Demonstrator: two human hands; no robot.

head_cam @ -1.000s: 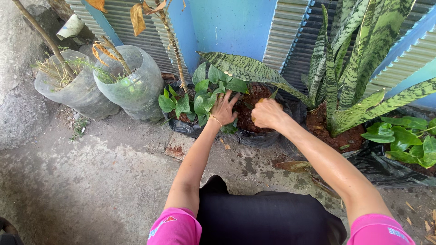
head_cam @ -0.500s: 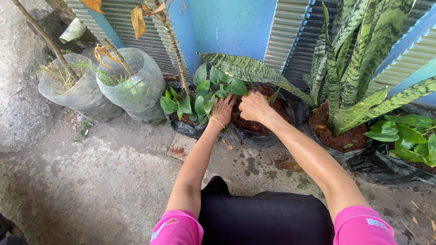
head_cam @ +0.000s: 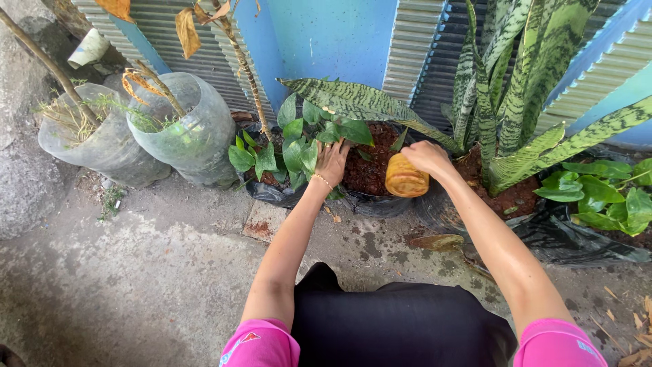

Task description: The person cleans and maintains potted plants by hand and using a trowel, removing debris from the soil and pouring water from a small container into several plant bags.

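My left hand [head_cam: 331, 163] rests among the broad green leaves of a small plant [head_cam: 299, 139], fingers spread, at the left rim of a black plastic grow bag [head_cam: 380, 202] filled with dark red soil [head_cam: 370, 170]. My right hand [head_cam: 426, 158] grips a small yellow-orange cup [head_cam: 405, 179], held tipped over the right side of that bag's soil. A long striped snake-plant leaf [head_cam: 353, 102] lies across the back of the bag.
Two cut clear plastic bottles [head_cam: 183, 132] with dry stems stand at the left by a rock [head_cam: 20, 170]. A tall snake plant [head_cam: 516, 88] in a black bag and a leafy plant [head_cam: 604, 194] stand at the right. Corrugated metal and a blue wall [head_cam: 333, 37] are behind. Concrete ground [head_cam: 136, 272] lies in front.
My right hand has pulled back from the soil toward the right and lifted, and the yellow-orange cup it holds has come into view. My left hand has stayed among the leaves.
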